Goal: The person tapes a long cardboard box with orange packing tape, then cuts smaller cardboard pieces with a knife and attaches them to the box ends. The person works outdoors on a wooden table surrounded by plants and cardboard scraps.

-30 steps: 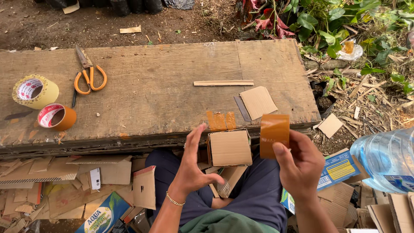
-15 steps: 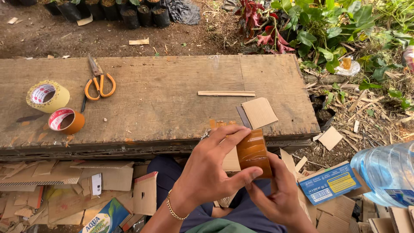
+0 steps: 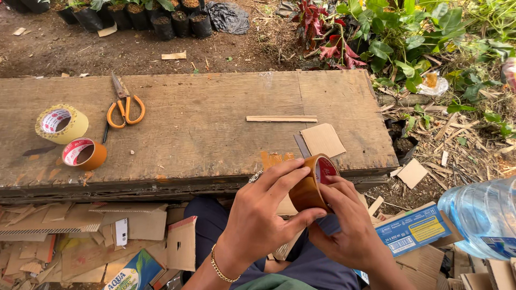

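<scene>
Both hands meet at about 5 o'clock in the head view, just below the near edge of the wooden tabletop (image 3: 215, 123), and both are closed on a roll of brown tape (image 3: 312, 185). The left hand (image 3: 263, 215) pinches the roll from the left — fingers curled over its top rim, thumb pressed against its lower side. The right hand (image 3: 349, 231) cups it from beneath and behind, fingertips touching the roll's face. The roll stands on edge, its open core tilted toward 1 o'clock. A thin gold bracelet (image 3: 223, 268) circles the left wrist.

Just beyond the roll, on the tabletop's near edge, lies a square cardboard piece (image 3: 322, 139), and at 12 o'clock from it a slim wooden stick (image 3: 281, 118) lies flat. Short strips of brown tape (image 3: 271, 159) cling to the edge just beside the hands.

Well apart, toward 9 o'clock, two more rolls sit on the tabletop: a yellowish tape roll (image 3: 62, 123) and, touching or nearly touching it, an orange tape roll (image 3: 84, 153). Orange-handled scissors (image 3: 123, 104) lie near them — blades pointing to 12 o'clock.

At 3 o'clock a clear plastic water bottle (image 3: 481, 217) juts in, with a blue carton (image 3: 414, 231) beside it. Cardboard scraps (image 3: 80, 236) litter the ground at 8 o'clock.
</scene>
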